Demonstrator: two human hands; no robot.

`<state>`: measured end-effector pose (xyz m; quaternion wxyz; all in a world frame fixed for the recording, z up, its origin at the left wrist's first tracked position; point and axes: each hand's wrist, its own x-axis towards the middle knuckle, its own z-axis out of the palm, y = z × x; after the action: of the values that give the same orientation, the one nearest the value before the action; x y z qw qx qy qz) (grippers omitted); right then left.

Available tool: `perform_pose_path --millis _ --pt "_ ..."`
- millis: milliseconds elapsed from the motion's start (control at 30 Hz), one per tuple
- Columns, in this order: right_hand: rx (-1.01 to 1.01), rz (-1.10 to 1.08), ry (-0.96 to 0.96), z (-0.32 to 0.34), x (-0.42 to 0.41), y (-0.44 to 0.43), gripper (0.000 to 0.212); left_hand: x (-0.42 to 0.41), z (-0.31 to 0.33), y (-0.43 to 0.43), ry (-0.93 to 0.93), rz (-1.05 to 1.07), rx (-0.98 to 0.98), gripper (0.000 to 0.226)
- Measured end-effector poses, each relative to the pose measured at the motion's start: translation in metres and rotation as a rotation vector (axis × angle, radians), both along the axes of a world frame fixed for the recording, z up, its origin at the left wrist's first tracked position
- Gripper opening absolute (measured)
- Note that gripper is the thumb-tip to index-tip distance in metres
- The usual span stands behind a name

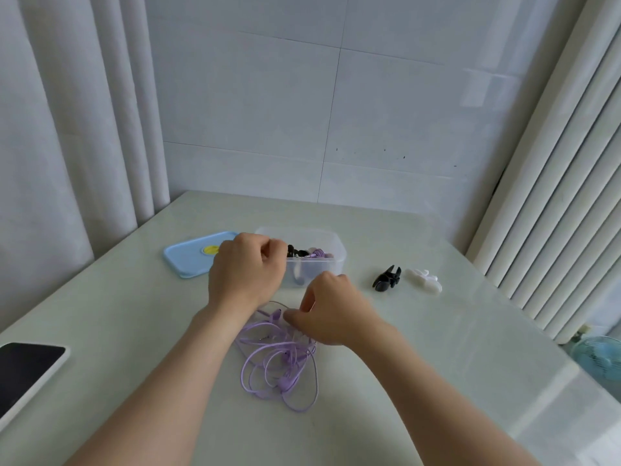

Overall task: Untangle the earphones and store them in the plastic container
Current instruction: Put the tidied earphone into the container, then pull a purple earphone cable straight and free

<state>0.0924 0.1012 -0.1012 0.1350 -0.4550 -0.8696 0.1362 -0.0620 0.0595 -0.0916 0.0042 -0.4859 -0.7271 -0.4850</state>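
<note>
Two bare forearms (161, 391) reach in over the near edge of the table (437, 364), and between them lies the task's thing: purple earphones (279, 364), a loose tangle of looping cord on the table's middle, a little toward the near edge, with an earbud showing among the loops. At the far end of the tangle the right hand (331, 314) is lowered onto the cord, thumb and fingertips drawn together in a narrow pinch on it. The left hand (247, 270) is raised just beyond the tangle, fingers curled into a loose fist; whether it holds a strand cannot be told. It overlaps the near left corner of the plastic container (331, 260), a clear open box standing further toward the far edge, with black, white and purple earphone pieces already inside. Just left of the box, a pale blue lid (188, 253) with a yellow spot lies flat on the table. To the right of the box, well apart from it, a black clip (386, 279) and a white clip (424, 280) sit side by side. A phone (27, 375) with a dark screen lies at the left edge.
</note>
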Motion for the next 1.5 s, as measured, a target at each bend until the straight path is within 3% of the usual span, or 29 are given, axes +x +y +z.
perform_pose_path --millis 167,233,300,400,467,567,700,800,967,1033,1133,1267,1333,1500 --pt "-0.095 0.056 -0.045 0.001 0.011 0.0 0.025 0.006 0.001 -0.007 0.099 -0.151 -0.173 0.031" --pt "-0.071 0.075 -0.074 -0.003 0.017 0.001 0.033 0.005 0.002 -0.006 0.115 -0.225 -0.165 0.037" --pt "-0.041 0.047 0.005 -0.004 0.023 0.003 0.026 0.004 0.002 -0.006 0.14 -0.299 -0.176 0.043" --pt "-0.142 -0.079 0.482 0.006 0.029 0.005 0.008 0.008 -0.004 -0.004 0.199 -0.379 -0.267 0.03" --pt "-0.128 -0.115 0.791 0.018 0.035 0.006 0.008 0.009 -0.008 -0.003 0.222 -0.43 -0.309 0.038" --pt "-0.14 -0.109 1.105 0.029 0.039 0.004 0.012 0.008 -0.01 -0.002 0.237 -0.472 -0.308 0.038" --pt "-0.346 -0.284 1.432 0.034 0.044 0.009 0.013 0.011 -0.012 0.007 -0.082 -0.345 -0.073 0.044" --pt "-0.121 -0.309 1.274 0.032 0.051 0.013 0.012 0.013 -0.007 0.013 -0.344 -0.294 0.096 0.04" --pt "0.547 -0.254 0.699 0.028 0.062 0.014 0.007 0.016 0.012 0.005 -0.806 -0.317 0.215 0.04" --pt "0.673 -0.184 0.566 0.022 0.064 0.019 0.02 0.014 0.015 0.006 -0.938 -0.318 0.241 0.042" --pt "0.697 -0.21 0.338 0.011 0.065 0.027 0.039 0.012 0.017 0.007 -1.047 -0.271 0.307 0.034" --pt "0.656 -0.266 0.139 0.011 0.076 0.035 0.056 0.007 0.018 0.004 -0.792 -0.001 0.42 0.036" --pt "0.594 -0.248 0.168 0.01 0.08 0.043 0.059 0.003 0.016 0.002 -0.617 0.055 0.435 0.042" --pt "0.379 -0.371 0.791 0.02 0.077 0.04 0.054 0.005 0.012 -0.004 -0.121 0.121 0.186 0.064"
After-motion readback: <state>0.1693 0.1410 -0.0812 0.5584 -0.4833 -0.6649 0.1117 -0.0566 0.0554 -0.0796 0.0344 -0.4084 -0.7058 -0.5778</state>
